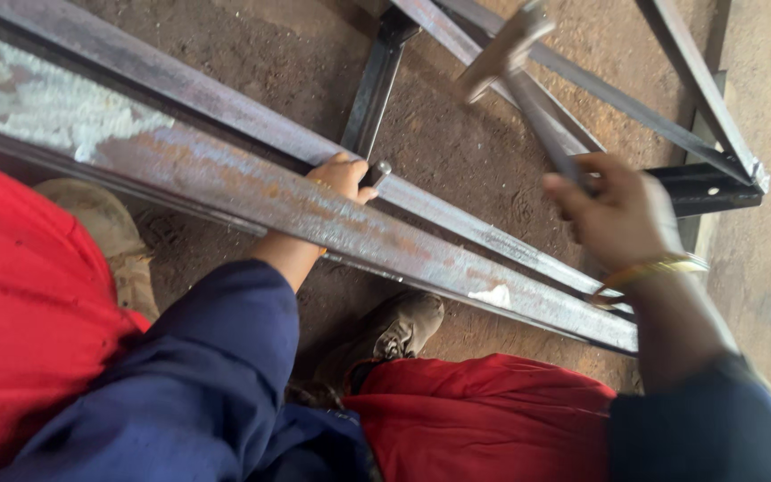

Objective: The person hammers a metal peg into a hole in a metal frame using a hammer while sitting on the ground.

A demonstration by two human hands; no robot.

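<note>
Head view looks down on the right hand (622, 219), fist closed round a hammer (506, 49) raised above the rusty steel frame (314, 210), and the left hand (343, 177), fingers curled over a rail, pinching a small metal punch (378, 170). A crooked swing could glance off and land on those knuckles. That punch stands at the fingertips, touching them, well below the hammer head.

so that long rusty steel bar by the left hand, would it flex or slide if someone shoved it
The steel bar looks like thick angle section, so it is probably stiff and heavy for its size. Its rusty, rough face should give a hand fair grip rather than slip. It seems joined into a frame on the dirt floor, so a shove from the left hand would likely barely move it.
</note>
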